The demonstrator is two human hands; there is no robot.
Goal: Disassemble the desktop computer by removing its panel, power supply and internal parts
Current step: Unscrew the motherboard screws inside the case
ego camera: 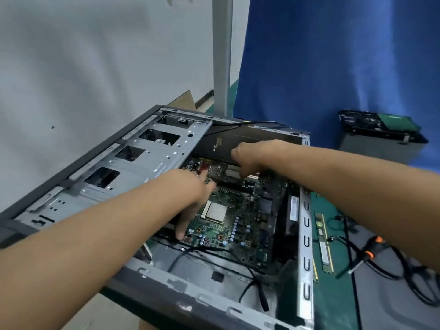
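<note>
The computer case [133, 163] is lying open in the middle with its side cover off. The green board [240, 225] is still sitting inside. The left hand [192, 198] is spreading its fingers on the board's 9 o'clock edge. The right hand [252, 158] is curling down at 12 o'clock; I cannot tell if it is pinching. The grey power box [371, 148] is sitting out at 2 o'clock, and the memory sticks [325, 253] at 4 o'clock.
</note>
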